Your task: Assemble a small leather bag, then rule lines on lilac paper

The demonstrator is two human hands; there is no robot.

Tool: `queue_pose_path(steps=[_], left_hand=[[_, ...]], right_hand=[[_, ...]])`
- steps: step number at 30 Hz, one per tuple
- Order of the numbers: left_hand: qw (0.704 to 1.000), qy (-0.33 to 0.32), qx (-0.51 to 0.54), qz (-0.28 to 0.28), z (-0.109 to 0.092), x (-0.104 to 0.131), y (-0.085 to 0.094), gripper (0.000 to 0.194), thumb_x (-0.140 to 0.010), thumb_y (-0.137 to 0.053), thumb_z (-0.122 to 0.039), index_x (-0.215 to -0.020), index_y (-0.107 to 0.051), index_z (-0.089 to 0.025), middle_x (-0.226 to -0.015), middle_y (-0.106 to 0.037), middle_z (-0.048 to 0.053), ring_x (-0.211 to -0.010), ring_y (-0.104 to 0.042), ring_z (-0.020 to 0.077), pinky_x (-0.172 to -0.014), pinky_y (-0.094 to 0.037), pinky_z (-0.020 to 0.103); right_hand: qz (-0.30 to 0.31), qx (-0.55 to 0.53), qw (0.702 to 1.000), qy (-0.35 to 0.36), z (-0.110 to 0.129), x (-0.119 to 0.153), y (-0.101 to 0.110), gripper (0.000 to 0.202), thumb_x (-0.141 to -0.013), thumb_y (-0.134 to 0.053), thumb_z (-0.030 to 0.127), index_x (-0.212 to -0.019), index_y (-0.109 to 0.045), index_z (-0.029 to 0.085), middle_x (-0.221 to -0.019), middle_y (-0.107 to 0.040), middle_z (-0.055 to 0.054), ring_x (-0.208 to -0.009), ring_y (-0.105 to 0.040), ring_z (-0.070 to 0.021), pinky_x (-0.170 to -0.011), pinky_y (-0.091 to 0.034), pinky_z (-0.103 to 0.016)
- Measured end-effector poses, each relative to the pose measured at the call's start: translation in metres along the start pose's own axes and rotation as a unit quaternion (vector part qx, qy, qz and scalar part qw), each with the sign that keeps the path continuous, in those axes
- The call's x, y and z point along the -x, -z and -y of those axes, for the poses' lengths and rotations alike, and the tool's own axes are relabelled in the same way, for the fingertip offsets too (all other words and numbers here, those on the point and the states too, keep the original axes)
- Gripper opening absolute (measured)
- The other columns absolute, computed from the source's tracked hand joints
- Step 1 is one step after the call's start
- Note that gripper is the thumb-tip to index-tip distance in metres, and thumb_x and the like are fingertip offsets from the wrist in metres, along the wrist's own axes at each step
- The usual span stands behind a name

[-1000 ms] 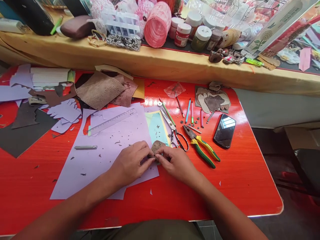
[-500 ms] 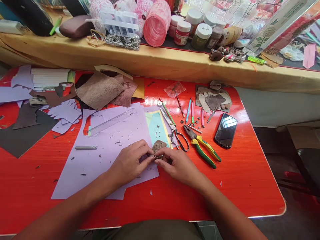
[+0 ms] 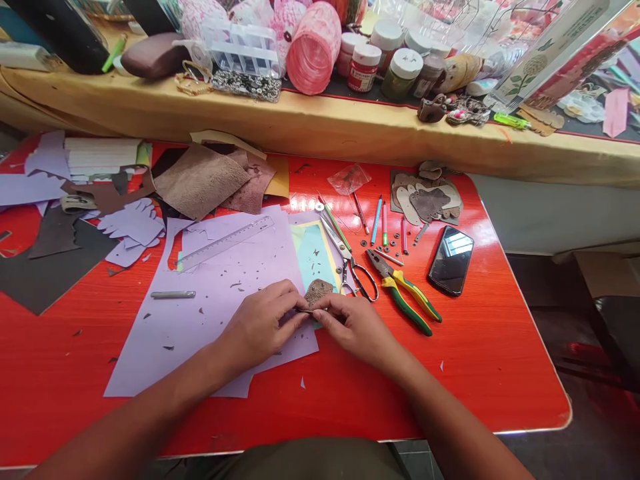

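Observation:
Between my hands is a small brown leather piece (image 3: 319, 291) with small dark studs or holes on it. My left hand (image 3: 265, 319) pinches its left edge between thumb and fingers. From the other side my right hand (image 3: 354, 327) grips the near edge, fingertips almost meeting those of the left. The fingers hide much of that near edge. Scissors (image 3: 347, 257) lie just beyond the leather piece, and pliers (image 3: 404, 293) with green and yellow handles rest to the right of my right hand. Under my left hand spreads a lilac paper sheet (image 3: 200, 347) dotted with dark scraps.
A clear ruler (image 3: 227, 243) and a grey cutter (image 3: 173, 295) lie on the paper. Leather sheets (image 3: 200, 180) are heaped at the back left. A phone (image 3: 451, 261) sits right of the pliers. Beyond the red table, a raised shelf holds paint jars (image 3: 363, 69).
My right fingertips have shifted slightly on the near edge of the leather piece, which looks a little flatter there. My left hand holds nearly the same place.

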State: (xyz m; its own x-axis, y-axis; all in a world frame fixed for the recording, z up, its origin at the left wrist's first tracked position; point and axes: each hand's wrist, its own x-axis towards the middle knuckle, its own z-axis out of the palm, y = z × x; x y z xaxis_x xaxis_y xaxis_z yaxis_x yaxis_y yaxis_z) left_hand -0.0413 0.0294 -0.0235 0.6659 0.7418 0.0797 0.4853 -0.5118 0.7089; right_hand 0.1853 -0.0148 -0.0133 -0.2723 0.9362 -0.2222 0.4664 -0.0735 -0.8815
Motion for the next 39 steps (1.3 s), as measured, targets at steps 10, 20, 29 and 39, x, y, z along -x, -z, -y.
queue_pose_path(steps=[10, 20, 29, 39], left_hand=[[0.979, -0.14, -0.14, -0.05, 0.001, 0.003, -0.004, 0.019, -0.108, -0.054, -0.017, -0.102, -0.071, -0.02, -0.093, -0.068, 0.005, -0.084, -0.061, 0.0203, -0.075, -0.048, 0.033], [0.972, -0.164, -0.149, -0.083, 0.003, 0.002, -0.006, 0.015, -0.107, -0.056, -0.016, -0.1, -0.069, -0.02, -0.092, -0.069, 0.005, -0.082, -0.061, 0.021, -0.075, -0.049, 0.035], [0.999, 0.026, 0.031, -0.015, -0.004, 0.002, 0.002, 0.011, -0.103, -0.06, -0.024, -0.099, -0.071, -0.023, -0.092, -0.068, 0.001, -0.083, -0.063, 0.017, -0.073, -0.046, 0.029], [0.969, 0.163, 0.181, 0.034, -0.011, -0.005, 0.01, 0.02, -0.097, -0.062, -0.037, -0.093, -0.078, -0.025, -0.088, -0.069, 0.001, -0.078, -0.062, 0.0176, -0.066, -0.044, 0.028]], right_hand=[[0.02, -0.036, 0.999, -0.023, -0.001, -0.003, 0.003, 0.019, -0.101, -0.059, 0.027, -0.092, -0.075, 0.02, -0.084, -0.075, -0.002, -0.078, -0.065, -0.0183, -0.071, -0.045, -0.027], [0.02, -0.037, 0.999, -0.033, -0.005, -0.002, 0.0, 0.011, -0.098, -0.067, 0.028, -0.091, -0.072, 0.021, -0.069, -0.062, 0.004, -0.062, -0.05, -0.0133, -0.057, -0.034, -0.025], [-0.093, -0.042, 0.994, 0.031, -0.003, 0.003, -0.002, 0.015, -0.1, -0.066, 0.032, -0.094, -0.073, 0.02, -0.064, -0.057, 0.004, -0.059, -0.049, -0.0132, -0.057, -0.036, -0.024], [-0.126, 0.083, 0.972, 0.182, -0.007, 0.009, -0.01, 0.012, -0.104, -0.065, 0.027, -0.099, -0.075, 0.022, -0.085, -0.081, -0.003, -0.062, -0.065, -0.0135, -0.062, -0.044, -0.024]])
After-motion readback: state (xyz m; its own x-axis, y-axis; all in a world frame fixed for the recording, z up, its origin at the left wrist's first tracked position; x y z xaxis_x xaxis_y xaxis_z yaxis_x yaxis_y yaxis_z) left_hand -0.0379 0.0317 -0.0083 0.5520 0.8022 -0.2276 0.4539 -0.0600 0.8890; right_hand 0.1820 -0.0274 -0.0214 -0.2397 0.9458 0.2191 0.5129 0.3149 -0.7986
